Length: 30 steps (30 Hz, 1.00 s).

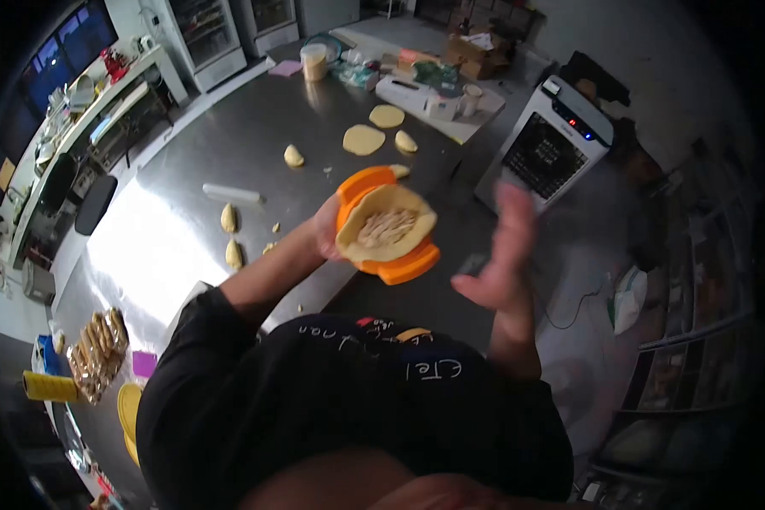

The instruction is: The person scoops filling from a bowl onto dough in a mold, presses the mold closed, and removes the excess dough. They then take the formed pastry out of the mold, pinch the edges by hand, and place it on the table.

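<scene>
My left hand grips an orange dumpling press from its left side, holding it up above the steel table. The press is spread apart, and a round of dough lies in it like a shallow cup. Pale shredded filling sits in the middle of the dough. To the right of the press, my right hand is raised, slightly blurred, with thumb and fingers apart and nothing in it. Farther back on the table lie flat dough rounds and folded, filled dough pieces.
A whitish rod lies on the steel table, with more folded pieces nearby. At the far end stand a tub and a white box. A white appliance stands to the right. Bagged food rests at left.
</scene>
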### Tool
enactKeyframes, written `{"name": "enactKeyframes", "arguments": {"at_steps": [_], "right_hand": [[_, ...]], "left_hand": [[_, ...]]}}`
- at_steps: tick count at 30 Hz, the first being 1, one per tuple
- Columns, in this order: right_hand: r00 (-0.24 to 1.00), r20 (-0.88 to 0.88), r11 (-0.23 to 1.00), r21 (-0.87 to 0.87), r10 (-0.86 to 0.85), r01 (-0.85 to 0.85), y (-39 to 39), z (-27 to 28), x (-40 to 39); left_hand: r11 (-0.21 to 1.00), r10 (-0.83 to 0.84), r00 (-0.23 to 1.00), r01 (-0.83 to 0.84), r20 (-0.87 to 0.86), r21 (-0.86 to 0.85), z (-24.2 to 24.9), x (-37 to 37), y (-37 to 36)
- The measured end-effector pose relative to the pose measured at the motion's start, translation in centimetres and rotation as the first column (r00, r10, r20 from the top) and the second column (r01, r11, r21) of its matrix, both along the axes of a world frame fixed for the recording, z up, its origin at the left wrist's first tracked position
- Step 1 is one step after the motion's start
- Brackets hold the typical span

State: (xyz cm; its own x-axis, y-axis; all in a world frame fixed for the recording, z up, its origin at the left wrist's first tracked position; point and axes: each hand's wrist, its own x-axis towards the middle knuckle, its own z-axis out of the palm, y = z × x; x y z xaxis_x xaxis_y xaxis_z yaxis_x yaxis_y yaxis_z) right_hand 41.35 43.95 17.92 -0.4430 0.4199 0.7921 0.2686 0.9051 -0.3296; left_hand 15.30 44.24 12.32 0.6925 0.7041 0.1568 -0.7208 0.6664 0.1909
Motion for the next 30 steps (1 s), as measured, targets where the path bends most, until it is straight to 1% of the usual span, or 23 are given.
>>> {"name": "enactKeyframes", "arguments": {"at_steps": [1, 2, 3, 5, 6, 8, 9, 10, 11, 12, 13, 14, 15, 16, 17, 18, 19, 20, 21, 22, 24, 28, 30], "right_hand": [[0.987, 0.114, 0.983, -0.16, 0.112, -0.093, 0.4, -1.1, -1.0], [0.951, 0.203, 0.934, -0.318, 0.235, -0.163, 1.0, -1.9, -1.9], [0.951, 0.198, 0.929, -0.331, 0.237, -0.162, 1.0, -2.7, -2.6], [0.914, -0.045, 0.844, -0.367, 0.404, -0.391, 0.8, -4.0, -3.6], [0.913, -0.053, 0.837, -0.381, 0.404, -0.392, 0.8, -4.4, -3.8], [0.885, -0.164, 0.772, -0.439, 0.435, -0.46, 0.5, -4.8, -3.9], [0.889, -0.196, 0.739, -0.499, 0.414, -0.454, 0.1, -4.6, -4.0], [0.89, -0.2, 0.731, -0.512, 0.41, -0.452, 0.0, -4.3, -4.1], [0.914, -0.136, 0.782, -0.479, 0.383, -0.399, 0.0, -4.1, -4.2], [0.933, -0.072, 0.829, -0.439, 0.352, -0.346, 0.0, -4.2, -4.3], [0.934, -0.075, 0.826, -0.445, 0.35, -0.345, 0.0, -4.4, -4.5], [0.929, -0.116, 0.831, -0.419, 0.351, -0.366, -0.1, -4.6, -4.8], [0.922, -0.155, 0.836, -0.39, 0.354, -0.386, -0.1, -4.8, -5.0], [0.923, -0.16, 0.836, -0.39, 0.351, -0.386, -0.1, -4.9, -5.0], [0.928, -0.15, 0.847, -0.38, 0.34, -0.372, -0.1, -5.0, -4.9], [0.934, -0.141, 0.858, -0.37, 0.328, -0.357, 0.0, -5.2, -4.9], [0.935, -0.148, 0.858, -0.371, 0.324, -0.356, -0.1, -5.2, -4.9], [0.937, -0.151, 0.858, -0.377, 0.315, -0.349, -0.1, -5.1, -4.9], [0.939, -0.153, 0.858, -0.383, 0.307, -0.343, -0.3, -5.1, -4.9], [0.939, -0.153, 0.855, -0.388, 0.308, -0.344, -0.4, -5.1, -4.9], [0.932, -0.167, 0.843, -0.399, 0.321, -0.362, -0.6, -4.9, -5.1], [0.94, -0.124, 0.848, -0.407, 0.318, -0.341, -0.8, -4.4, -5.1], [0.928, -0.148, 0.818, -0.439, 0.342, -0.372, -0.9, -4.4, -5.1]], "left_hand": [[1.0, -0.029, 0.998, 0.029, -0.058, 0.008, -0.1, 0.2, 0.5], [0.998, -0.062, 0.991, 0.065, -0.118, 0.02, -0.4, 0.4, 0.9], [0.998, -0.065, 0.991, 0.066, -0.119, 0.005, -0.6, 0.6, 1.1], [0.989, -0.137, 0.981, 0.143, -0.14, 0.035, -1.2, 0.9, 1.2], [0.99, -0.138, 0.981, 0.142, -0.139, 0.018, -1.6, 0.7, 1.4], [0.963, -0.269, 0.953, 0.265, -0.138, -0.042, -2.6, 0.4, 1.7], [0.962, -0.271, 0.954, 0.265, -0.13, -0.058, -2.9, 0.3, 1.8], [0.963, -0.27, 0.942, 0.259, -0.198, -0.077, -3.1, 0.1, 1.8], [0.963, -0.269, 0.925, 0.254, -0.267, -0.092, -3.0, 0.1, 1.7], [0.962, -0.273, 0.925, 0.255, -0.264, -0.101, -2.7, -0.1, 1.5], [0.983, -0.183, 0.896, 0.162, -0.404, -0.087, -2.1, -0.4, 1.4], [0.996, -0.09, 0.84, 0.071, -0.535, -0.057, -1.5, -0.6, 1.2], [0.995, -0.094, 0.838, 0.072, -0.537, -0.062, -0.9, -0.9, 0.9], [0.991, 0.121, 0.739, -0.052, -0.663, 0.122, -0.4, -1.1, 0.6], [0.937, 0.338, 0.595, -0.139, -0.729, 0.321, 0.3, -1.1, 0.2], [0.938, 0.334, 0.592, -0.132, -0.733, 0.321, 1.7, -0.8, -0.9], [0.806, 0.573, 0.393, -0.108, -0.719, 0.582, 3.3, -0.3, -2.4], [0.616, 0.775, 0.193, -0.021, -0.601, 0.787, 4.0, 0.0, -3.3], [0.447, 0.888, 0.051, 0.144, -0.457, 0.883, 3.8, -0.3, -3.4], [0.451, 0.885, 0.05, 0.143, -0.462, 0.881, 4.0, -0.1, -3.8], [0.435, 0.9, -0.166, 0.291, -0.403, 0.852, 5.1, 0.3, -4.6], [0.403, 0.914, -0.195, 0.331, -0.355, 0.853, 5.3, 0.2, -5.0], [0.371, 0.924, -0.249, 0.406, -0.289, 0.835, 5.6, 0.1, -5.2]]}}
